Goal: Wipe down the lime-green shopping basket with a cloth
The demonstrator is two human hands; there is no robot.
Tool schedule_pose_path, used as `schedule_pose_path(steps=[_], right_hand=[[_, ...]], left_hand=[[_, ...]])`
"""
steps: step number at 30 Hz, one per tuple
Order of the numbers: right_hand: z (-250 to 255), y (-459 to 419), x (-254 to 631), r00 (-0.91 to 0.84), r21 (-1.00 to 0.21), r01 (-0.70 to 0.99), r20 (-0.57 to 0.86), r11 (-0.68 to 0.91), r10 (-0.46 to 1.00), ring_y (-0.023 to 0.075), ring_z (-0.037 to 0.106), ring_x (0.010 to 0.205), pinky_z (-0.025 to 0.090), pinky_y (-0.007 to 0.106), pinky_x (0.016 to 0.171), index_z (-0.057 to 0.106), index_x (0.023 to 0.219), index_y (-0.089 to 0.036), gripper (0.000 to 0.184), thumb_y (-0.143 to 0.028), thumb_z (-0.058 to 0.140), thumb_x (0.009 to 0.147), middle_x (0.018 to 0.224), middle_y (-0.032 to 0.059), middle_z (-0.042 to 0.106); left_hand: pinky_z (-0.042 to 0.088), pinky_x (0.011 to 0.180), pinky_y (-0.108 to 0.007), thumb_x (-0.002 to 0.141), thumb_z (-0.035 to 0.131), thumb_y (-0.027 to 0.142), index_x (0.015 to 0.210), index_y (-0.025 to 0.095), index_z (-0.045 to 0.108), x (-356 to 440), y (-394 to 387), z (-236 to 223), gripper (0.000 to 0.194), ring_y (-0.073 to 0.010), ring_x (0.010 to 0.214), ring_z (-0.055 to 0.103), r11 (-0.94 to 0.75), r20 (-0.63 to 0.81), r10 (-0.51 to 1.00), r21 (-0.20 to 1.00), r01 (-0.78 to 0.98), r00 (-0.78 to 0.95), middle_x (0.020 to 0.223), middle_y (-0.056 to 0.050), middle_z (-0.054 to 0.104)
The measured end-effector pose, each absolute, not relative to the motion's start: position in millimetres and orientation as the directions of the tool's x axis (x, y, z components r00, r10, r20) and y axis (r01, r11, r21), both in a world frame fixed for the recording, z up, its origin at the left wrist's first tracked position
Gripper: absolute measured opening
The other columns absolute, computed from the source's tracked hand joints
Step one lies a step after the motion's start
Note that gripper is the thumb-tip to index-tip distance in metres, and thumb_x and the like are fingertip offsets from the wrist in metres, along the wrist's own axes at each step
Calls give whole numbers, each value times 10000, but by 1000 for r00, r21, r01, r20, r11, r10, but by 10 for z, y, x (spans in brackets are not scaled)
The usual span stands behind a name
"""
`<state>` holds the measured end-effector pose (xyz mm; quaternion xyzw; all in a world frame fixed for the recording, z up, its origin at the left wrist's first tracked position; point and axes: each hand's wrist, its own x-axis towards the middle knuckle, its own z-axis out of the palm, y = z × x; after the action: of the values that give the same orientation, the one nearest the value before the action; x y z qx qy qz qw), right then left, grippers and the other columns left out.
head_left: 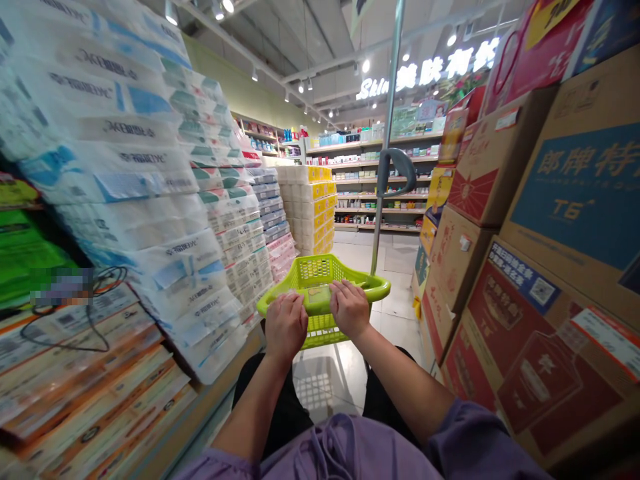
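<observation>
Ahead of my body stands a lime-green plastic shopping cart [327, 325] with perforated basket walls. My left hand [286, 321] is wrapped round the left part of its handle [317, 300]. Farther right, my right hand [350, 308] is closed over the same bar, fingers curled across the top. A tall metal pole [393, 87] rises by the cart's right corner and carries a dark grey looped grip [400, 172]; neither hand touches it. Little of the basket's inside shows behind my hands.
Tall stacks of white tissue packs [150, 160] line the left side, with cardboard packs [100, 387] low beside me. Stacked cartons [530, 347] wall the right. A pale tiled floor [395, 293] runs between them towards stocked shelves [370, 160]. Yellow-and-white packs [320, 207] stand ahead.
</observation>
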<state>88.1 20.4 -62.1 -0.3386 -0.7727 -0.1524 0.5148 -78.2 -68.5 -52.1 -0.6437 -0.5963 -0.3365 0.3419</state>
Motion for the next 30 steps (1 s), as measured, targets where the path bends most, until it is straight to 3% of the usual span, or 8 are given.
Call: schedule_pose_path(steps=[3,9,15,21,26,30], right_hand=[[-622,213,899,-242,-79,670,917,739,318,216,602,1088,375,346,935,681,1065,-175,275,-226,450,924,1080,69,710],[-653,207,843,-229,-81,673,923,736,311,215,599,1094,370,347,944,679,1061,-180,260,-225,465,921,1081,71,709],[-637,207,864,-229,-89,663,921,743,314,217,593,1100,364,348,954,674,1076,-174,283,-226,434,936,1096,58,704],[-639,177,816,-221,-101,676,917,730,331,221,593,1095,370,356,954,676,1066,-185,265,-229,458,922,1096,63,703],[-650,86,742,-232,-115,683,902,721,364,227,574,1124,356,364,965,661,1096,-184,274,-243,451,930,1112,73,694],[-649,2,708,-301,-65,657,891,751,340,227,554,1149,354,356,968,642,1127,-189,279,-249,457,927,1154,70,674]], left_hand=[[413,949,-411,884,480,234,1129,188,621,-909,-698,-556,286,-251,1064,548,-42,845,528,-72,997,84,1131,-78,655],[409,967,-429,908,421,229,1196,161,580,-962,-694,-583,336,-255,1104,540,-3,877,480,-6,1000,6,1161,-118,627],[335,1058,-462,878,475,208,1299,187,513,-765,-723,-679,424,-289,1247,431,-112,834,517,-154,982,190,1269,-111,569],[336,1052,-484,911,409,239,1338,136,469,-862,-703,-640,443,-293,1229,442,11,886,463,-8,1000,2,1262,-154,560],[352,1051,-456,916,417,251,1354,132,441,-761,-691,-605,454,-278,1243,445,-99,836,535,-77,992,119,1314,-153,536],[356,1038,-475,916,393,228,1347,145,450,-836,-673,-601,443,-272,1191,490,-16,883,469,-14,1000,20,1283,-145,564]])
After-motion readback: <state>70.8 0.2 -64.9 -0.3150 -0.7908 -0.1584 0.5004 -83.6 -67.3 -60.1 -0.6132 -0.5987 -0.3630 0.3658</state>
